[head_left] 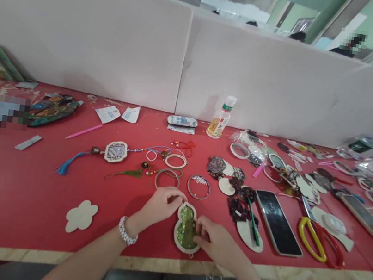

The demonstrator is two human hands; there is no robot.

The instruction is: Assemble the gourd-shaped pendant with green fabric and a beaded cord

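Observation:
A gourd-shaped pendant (185,226) with a cream rim and glittery green filling lies near the table's front edge. My left hand (163,204), with a beaded bracelet (128,231) at the wrist, pinches at the pendant's narrow top end. From the right, my right hand (218,242) has its thumb and fingers closed at the pendant's lower edge, over the green part. The fingertips partly hide that edge. Just beyond lie a ring holding small beads (199,187) and a bare metal ring (166,181). A cream cloud-shaped piece (81,216) rests to the left.
Right of my hands are dark shell-like pieces (238,208), a phone (279,223) and scissors (320,242). A tasselled pendant (116,152) and pink pencil (83,131) lie left. A bottle (221,117) stands before the white partition (117,40).

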